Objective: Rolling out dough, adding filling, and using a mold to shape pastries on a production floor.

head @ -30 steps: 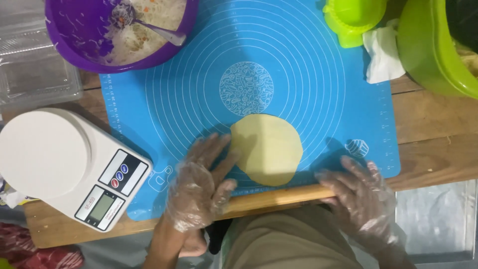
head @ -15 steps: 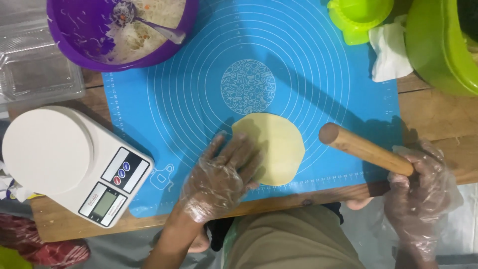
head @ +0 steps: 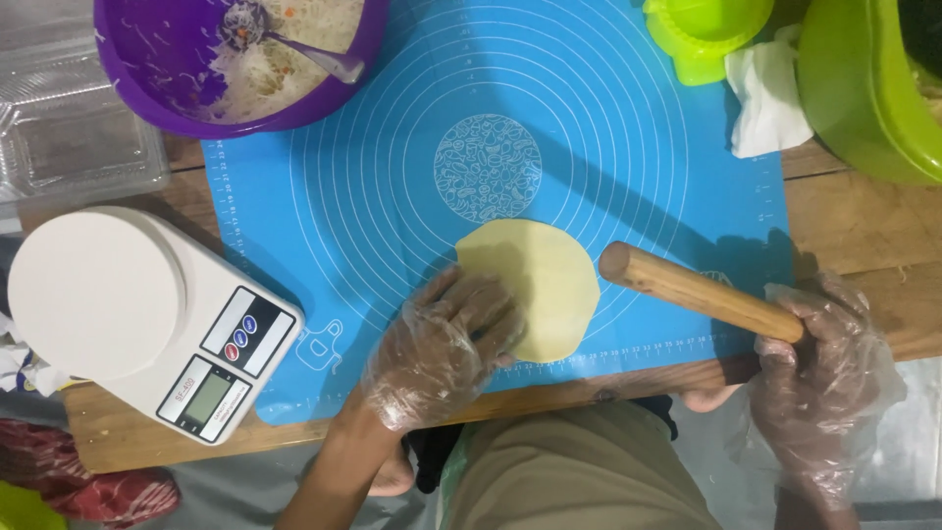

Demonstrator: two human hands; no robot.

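Note:
A flat round of pale yellow dough (head: 542, 283) lies on the blue silicone baking mat (head: 392, 196), near its front edge. My left hand (head: 444, 345), in a clear plastic glove, rests with its fingers on the dough's left side. My right hand (head: 822, 361), also gloved, grips one end of a wooden rolling pin (head: 699, 291). The pin is lifted and points up-left, its free end just right of the dough.
A white kitchen scale (head: 137, 314) stands at the left on the wooden table (head: 863, 226). A purple bowl (head: 235, 59) with shredded filling and a spoon sits at the back left. Green containers (head: 863, 88) and a white cloth (head: 765, 98) are at the back right.
The rolling pin lay along the table's front edge under both hands; my right hand has since lifted it off to the right. My left hand moved onto the dough.

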